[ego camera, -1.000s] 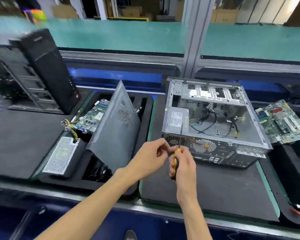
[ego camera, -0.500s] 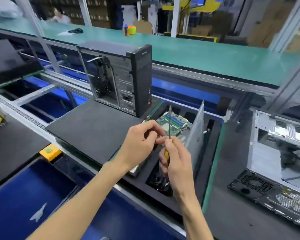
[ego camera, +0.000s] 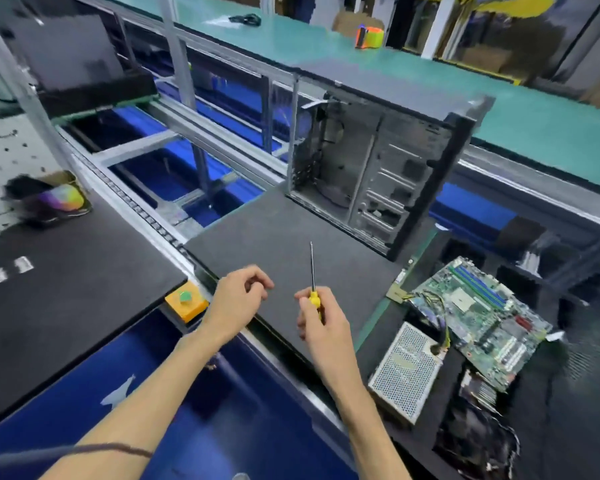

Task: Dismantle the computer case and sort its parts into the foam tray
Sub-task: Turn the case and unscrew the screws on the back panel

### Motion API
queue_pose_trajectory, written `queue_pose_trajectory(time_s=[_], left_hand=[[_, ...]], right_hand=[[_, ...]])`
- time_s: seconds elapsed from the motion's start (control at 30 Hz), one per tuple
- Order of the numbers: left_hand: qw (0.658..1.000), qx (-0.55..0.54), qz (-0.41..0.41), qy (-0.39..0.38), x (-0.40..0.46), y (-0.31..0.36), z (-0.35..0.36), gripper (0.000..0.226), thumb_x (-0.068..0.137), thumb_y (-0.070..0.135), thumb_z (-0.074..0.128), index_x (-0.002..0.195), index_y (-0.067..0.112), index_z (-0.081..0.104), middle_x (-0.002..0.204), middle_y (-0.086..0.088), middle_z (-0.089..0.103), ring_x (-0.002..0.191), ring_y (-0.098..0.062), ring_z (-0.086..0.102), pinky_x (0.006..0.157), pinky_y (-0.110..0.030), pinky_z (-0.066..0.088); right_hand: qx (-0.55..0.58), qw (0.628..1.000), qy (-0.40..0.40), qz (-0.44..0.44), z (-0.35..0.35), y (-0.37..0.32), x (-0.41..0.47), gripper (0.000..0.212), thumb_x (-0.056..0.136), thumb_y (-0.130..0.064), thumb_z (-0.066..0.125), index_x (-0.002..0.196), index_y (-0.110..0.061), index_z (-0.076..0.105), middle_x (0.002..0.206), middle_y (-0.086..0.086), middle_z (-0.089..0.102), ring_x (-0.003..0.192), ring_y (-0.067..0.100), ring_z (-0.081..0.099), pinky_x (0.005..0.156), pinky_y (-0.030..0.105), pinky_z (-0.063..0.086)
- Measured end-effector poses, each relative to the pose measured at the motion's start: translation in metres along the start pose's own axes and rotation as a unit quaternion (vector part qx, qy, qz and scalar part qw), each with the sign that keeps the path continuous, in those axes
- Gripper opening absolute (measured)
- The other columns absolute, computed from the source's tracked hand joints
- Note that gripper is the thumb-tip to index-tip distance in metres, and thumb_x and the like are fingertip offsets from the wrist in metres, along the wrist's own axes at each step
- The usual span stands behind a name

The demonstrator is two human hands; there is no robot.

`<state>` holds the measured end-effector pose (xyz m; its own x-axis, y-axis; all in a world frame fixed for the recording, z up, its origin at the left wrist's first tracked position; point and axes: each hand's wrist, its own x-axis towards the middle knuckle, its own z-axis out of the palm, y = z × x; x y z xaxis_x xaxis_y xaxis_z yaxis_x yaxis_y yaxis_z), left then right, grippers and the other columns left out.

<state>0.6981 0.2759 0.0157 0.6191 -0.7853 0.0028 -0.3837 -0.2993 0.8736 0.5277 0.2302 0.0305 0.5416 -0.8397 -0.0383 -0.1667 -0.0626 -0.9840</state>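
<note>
Your left hand (ego camera: 238,299) has let go of the screwdriver (ego camera: 313,289).
Its fingers curl loosely, holding nothing; your right hand (ego camera: 321,320) grips the yellow handle, tip up.

Foam tray (ego camera: 378,327) cut off by right and bottom edges. Black part (ego camera: 475,441) in its near compartment blurred, unidentifiable. Screwdriver (ego camera: 313,289) handle mostly hidden within right hand (ego camera: 321,323). Far left objects smeared.
</note>
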Motion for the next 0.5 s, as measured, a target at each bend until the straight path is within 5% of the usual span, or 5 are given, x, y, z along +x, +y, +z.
queue_pose_trajectory(time_s=[0.2,0.33,0.5], left_hand=[[0.987,0.069,-0.138,0.044,0.039,-0.116,-0.062,0.024,0.091,0.008,0.053,0.086,0.030,0.061,0.080,0.005,0.065,0.074,-0.011,0.061,0.063,-0.017,0.042],[0.966,0.167,-0.192,-0.042,0.050,-0.177,-0.074,0.045,0.094,0.007,0.052,0.139,0.008,0.047,0.135,-0.012,0.054,0.120,-0.031,0.056,0.099,-0.033,0.045],[0.926,0.298,-0.176,-0.149,0.055,-0.214,-0.071,0.065,0.099,0.022,0.047,0.156,0.012,0.018,0.159,0.001,0.023,0.135,-0.025,0.038,0.102,-0.043,0.039]], right_hand=[[-0.029,0.997,-0.059,0.047,0.102,0.024,0.053,0.016,0.102,-0.025,0.050,0.091,-0.030,0.060,0.066,-0.010,0.055,0.065,0.009,0.048,0.068,0.033,0.047],[-0.033,0.990,-0.105,0.087,0.153,0.042,0.075,0.019,0.101,-0.022,0.050,0.087,-0.029,0.059,0.063,-0.010,0.057,0.061,0.008,0.049,0.064,0.034,0.045],[-0.049,0.986,-0.123,0.100,0.177,0.055,0.090,0.020,0.105,-0.028,0.051,0.087,-0.022,0.059,0.064,-0.010,0.059,0.059,0.004,0.050,0.059,0.023,0.045]])
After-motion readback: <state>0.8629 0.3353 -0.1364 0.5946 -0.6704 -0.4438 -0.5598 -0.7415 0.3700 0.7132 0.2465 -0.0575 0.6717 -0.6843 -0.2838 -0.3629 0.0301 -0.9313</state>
